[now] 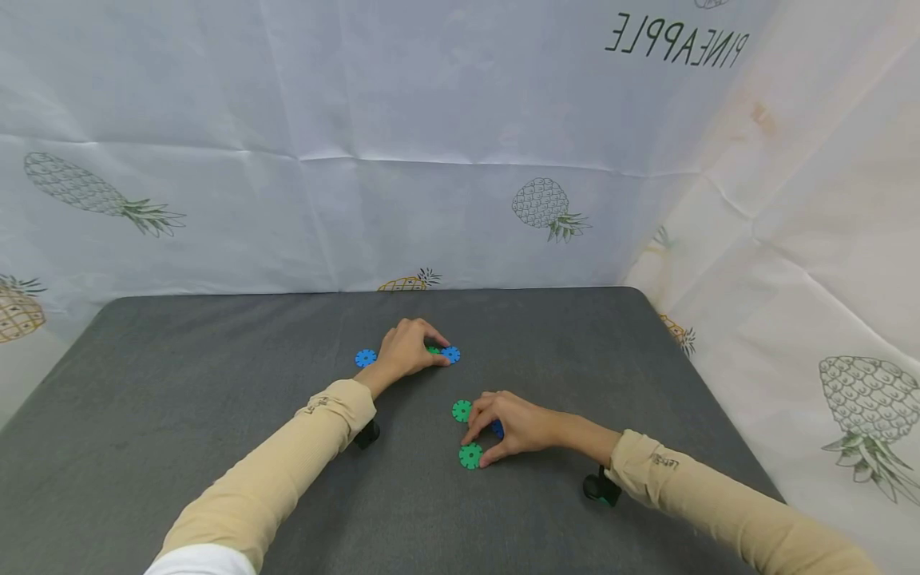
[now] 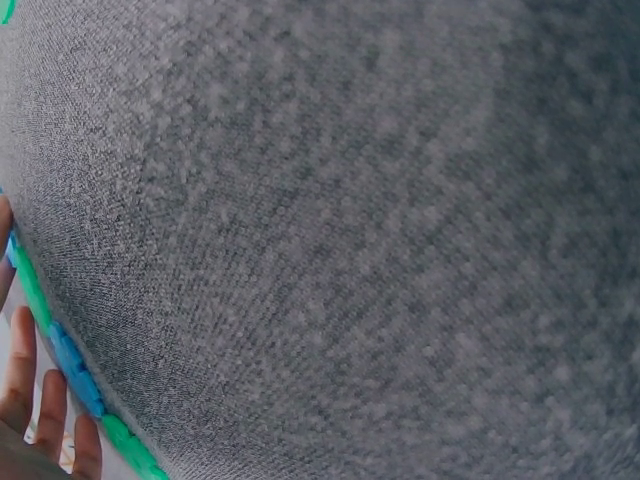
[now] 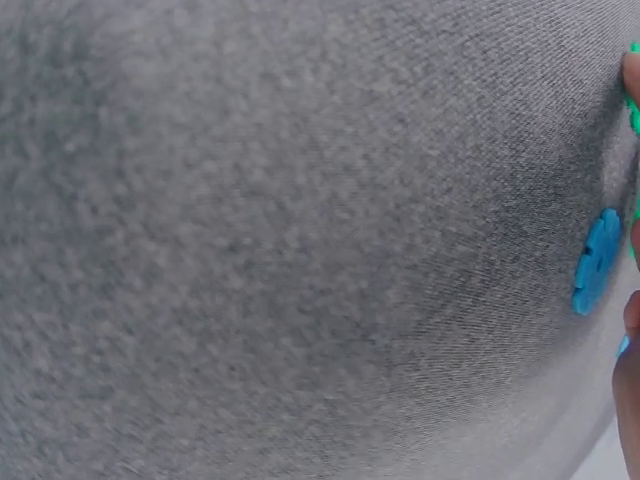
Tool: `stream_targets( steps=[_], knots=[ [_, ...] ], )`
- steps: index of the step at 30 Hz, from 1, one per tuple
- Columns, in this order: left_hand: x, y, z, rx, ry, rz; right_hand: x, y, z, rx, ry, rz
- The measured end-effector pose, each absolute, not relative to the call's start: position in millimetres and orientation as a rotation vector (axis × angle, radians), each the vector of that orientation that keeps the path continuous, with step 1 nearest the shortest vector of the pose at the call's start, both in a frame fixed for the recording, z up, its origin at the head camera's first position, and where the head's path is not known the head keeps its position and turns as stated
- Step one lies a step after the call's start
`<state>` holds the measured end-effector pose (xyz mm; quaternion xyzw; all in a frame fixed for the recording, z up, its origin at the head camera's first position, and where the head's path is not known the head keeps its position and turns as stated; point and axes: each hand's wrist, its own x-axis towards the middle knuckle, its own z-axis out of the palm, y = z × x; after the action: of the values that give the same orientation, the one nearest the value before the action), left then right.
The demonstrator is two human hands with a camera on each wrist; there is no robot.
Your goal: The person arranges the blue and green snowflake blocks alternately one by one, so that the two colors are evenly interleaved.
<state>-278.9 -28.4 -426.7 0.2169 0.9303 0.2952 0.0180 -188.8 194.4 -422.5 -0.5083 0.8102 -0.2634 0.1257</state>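
One blue disc (image 1: 452, 354), just beside a partly hidden green disc (image 1: 434, 350), is pinched in the left hand (image 1: 408, 349); the right hand (image 1: 519, 423) pinches the nearest green disc (image 1: 470, 456) at its rim. We judge that edge grips keep such flat pieces steady on the grey, nubbly cloth (image 1: 216, 399). Thin and slotted, they look plastic; whether any interlock, we cannot tell.

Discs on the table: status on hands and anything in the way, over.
Left hand pinching blue disc. Right hand pinching nearest green disc. Crowding right hand: another green disc, plus second blue disc, partly hidden.
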Motion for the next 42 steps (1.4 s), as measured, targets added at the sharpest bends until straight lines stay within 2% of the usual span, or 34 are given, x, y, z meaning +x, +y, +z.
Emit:
stream_targets(
  steps=[6, 18, 42],
  knots=[
    [-279.1, -28.8, -426.3, 0.688, 2.895, 0.91, -188.0, 197.9, -427.2, -1.493, 2.367, -0.846],
    [-281.3, -29.0, -426.4, 0.699, 2.889, 0.904, -186.5, 201.5, -424.9, -1.311, 2.375, -1.042],
    [-281.2, -25.9, -427.3, 0.64, 2.893, 0.87, -216.2, 223.2, -414.1, -1.131, 2.492, -1.097]
  ],
)
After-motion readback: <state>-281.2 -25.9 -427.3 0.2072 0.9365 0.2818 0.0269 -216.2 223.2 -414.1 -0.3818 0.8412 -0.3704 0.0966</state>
